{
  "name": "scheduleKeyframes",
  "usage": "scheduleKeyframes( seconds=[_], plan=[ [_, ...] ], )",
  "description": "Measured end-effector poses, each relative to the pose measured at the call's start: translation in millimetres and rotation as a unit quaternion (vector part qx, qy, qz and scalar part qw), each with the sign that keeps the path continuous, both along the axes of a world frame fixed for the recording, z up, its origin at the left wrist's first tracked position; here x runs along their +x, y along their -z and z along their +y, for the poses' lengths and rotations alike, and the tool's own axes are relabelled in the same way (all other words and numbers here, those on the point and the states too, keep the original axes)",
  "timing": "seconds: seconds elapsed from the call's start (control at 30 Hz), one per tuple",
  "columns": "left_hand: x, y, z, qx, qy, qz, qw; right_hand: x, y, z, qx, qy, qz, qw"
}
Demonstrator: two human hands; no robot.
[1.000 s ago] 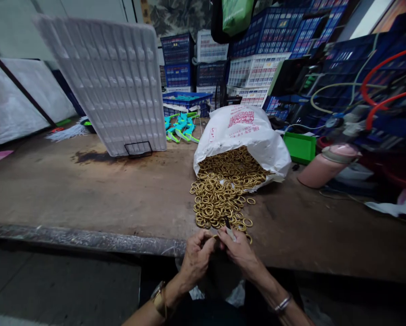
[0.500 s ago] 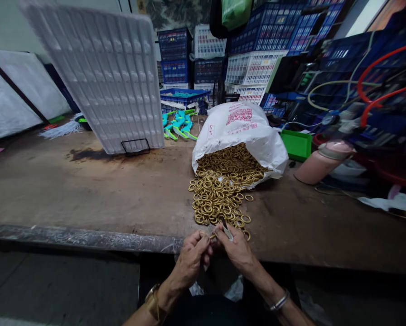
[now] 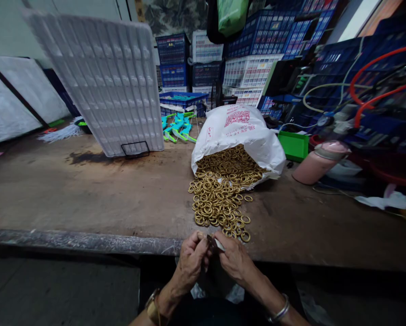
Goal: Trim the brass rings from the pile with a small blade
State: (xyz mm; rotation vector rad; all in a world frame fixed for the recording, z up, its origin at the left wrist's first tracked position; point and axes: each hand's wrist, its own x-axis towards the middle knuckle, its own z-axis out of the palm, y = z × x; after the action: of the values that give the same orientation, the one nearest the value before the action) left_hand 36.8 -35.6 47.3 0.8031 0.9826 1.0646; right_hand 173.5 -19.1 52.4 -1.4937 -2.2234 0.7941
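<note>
Gold-coloured rings (image 3: 208, 206), seemingly light, stiff, best rim-held: we are pinching apparently one, left hand (image 3: 190, 259), gripping small bladed tool (image 3: 219, 245), right hand (image 3: 236, 259).

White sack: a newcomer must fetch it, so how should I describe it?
On the brown table, right of the tall, ribbed pale panel, lies a white sack with red print. It rests on its side, open toward the near edge. Gold-coloured rings spilling from it set it apart.

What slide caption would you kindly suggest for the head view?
Hands, one holding a small tool, near golden rings spilling from a white sack.
</note>
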Motion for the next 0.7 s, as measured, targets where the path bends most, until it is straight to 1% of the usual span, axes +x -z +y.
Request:
scheduleKeyframes(
  seconds=[0.07,0.13,0.2,0.3,0.37,0.43,0.53,0.63,0.7],
  plan=[
    [0,-2.9,-3,-0.002,-0.001,0.000,1.000,2,1.3,2,-0.002,0.006,-0.032,0.999],
    [-1,-8.5,-8,0.000,0.005,-0.015,1.000,8,3.0,5,0.009,0.039,-0.073,0.997],
    [-3,-15.7,-10,0.001,0.015,-0.050,0.999,19,3.5,10,0.024,0.092,-0.109,0.990],
    [-6,-22.9,-9,-0.027,0.021,-0.126,0.991,44,2.1,20,0.046,0.181,-0.135,0.973],
    [-6,-21.7,-5,-0.046,0.012,-0.153,0.987,62,2.2,29,0.064,0.238,-0.144,0.958],
    [-6,-16.1,-2,-0.060,0.004,-0.162,0.985,78,5.0,38,0.073,0.270,-0.161,0.946],
    [-2,-5.2,-1,-0.077,0.009,-0.179,0.981,90,12.4,48,0.060,0.277,-0.183,0.941],
    [1,2.3,0,-0.100,0.016,-0.212,0.972,88,17.7,55,0.050,0.247,-0.180,0.951],
    [2,4.7,2,-0.112,0.015,-0.227,0.967,84,18.7,58,0.039,0.241,-0.182,0.952]
  ],
)
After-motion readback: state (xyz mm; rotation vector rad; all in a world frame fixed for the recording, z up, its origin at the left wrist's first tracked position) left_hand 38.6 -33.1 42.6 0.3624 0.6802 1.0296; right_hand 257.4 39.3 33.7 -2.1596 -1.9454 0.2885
